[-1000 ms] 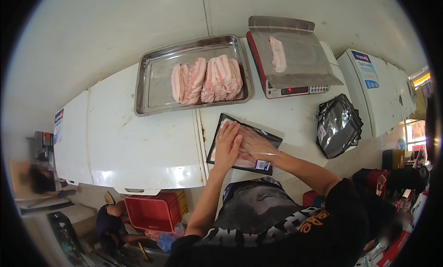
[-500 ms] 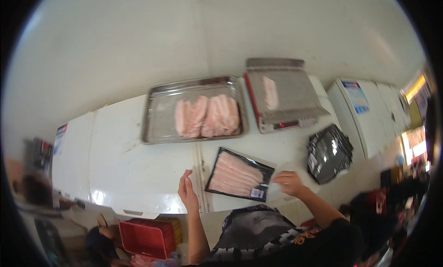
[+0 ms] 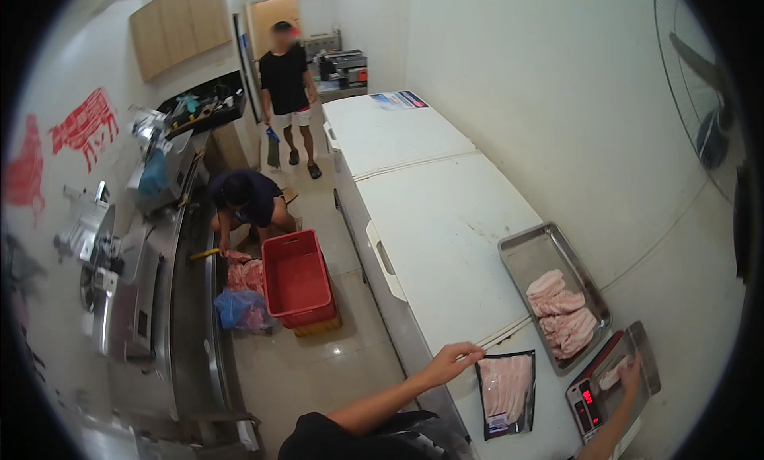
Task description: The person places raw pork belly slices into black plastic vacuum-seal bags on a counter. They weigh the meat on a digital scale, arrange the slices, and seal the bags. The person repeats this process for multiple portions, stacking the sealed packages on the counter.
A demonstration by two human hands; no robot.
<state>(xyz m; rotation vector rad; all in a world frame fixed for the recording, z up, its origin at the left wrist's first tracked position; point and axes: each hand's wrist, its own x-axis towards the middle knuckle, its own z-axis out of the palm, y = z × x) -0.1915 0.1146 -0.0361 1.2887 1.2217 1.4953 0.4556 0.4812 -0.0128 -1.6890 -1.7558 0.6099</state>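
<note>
My left hand (image 3: 455, 363) is closed, its fingertips pinched at the upper left corner of a flat clear-fronted, black-edged pack of pork belly slices (image 3: 507, 387). The pack lies flat on the white chest freezer lid. On the kitchen scale (image 3: 586, 411) with a red lit display, my right hand (image 3: 630, 374) grips a single pork belly slice (image 3: 611, 378); part of the slice is hidden by the fingers. A steel tray (image 3: 532, 253) beside the scale holds a pile of pork belly slices (image 3: 563, 315).
White chest freezers (image 3: 446, 221) stretch along the wall. A red crate (image 3: 296, 278) stands on the floor, with meat and a blue plastic bag (image 3: 241, 310) beside it. One person (image 3: 248, 201) crouches there; another (image 3: 286, 86) stands farther back. Slicing machines (image 3: 119, 301) line the left counter.
My view has swung left toward the room. My left hand has come to the pack's corner, and my right hand has moved from beside the pack to the slice on the scale.
</note>
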